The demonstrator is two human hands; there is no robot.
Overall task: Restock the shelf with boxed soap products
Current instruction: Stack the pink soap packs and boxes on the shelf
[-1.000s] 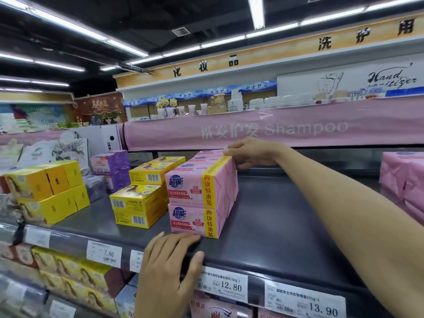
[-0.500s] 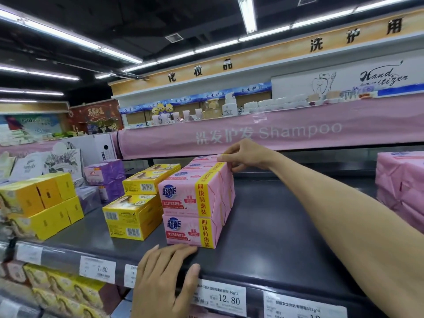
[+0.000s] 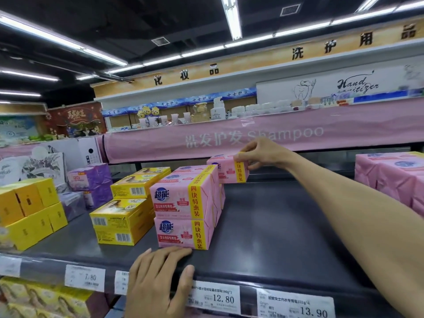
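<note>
Shelf (image 3: 263, 226): dark, mostly bare to the right of the stock; restocking looks early, with much room left.
Pink soap stack (image 3: 183, 214): two high at the front edge, more boxes behind.
Left hand (image 3: 160, 278): flat on the shelf lip, fingers spread, holding nothing.
Right hand (image 3: 259, 153): fingers pinched on a pink soap box (image 3: 229, 172), raised at the stack's back, thumb on its near side.

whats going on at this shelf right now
A person is restocking boxed soap. Their right hand grips a pink soap box held up behind the two-high pink stack. Their left hand rests on the shelf edge in front of that stack. Yellow boxes sit to its left.
</note>
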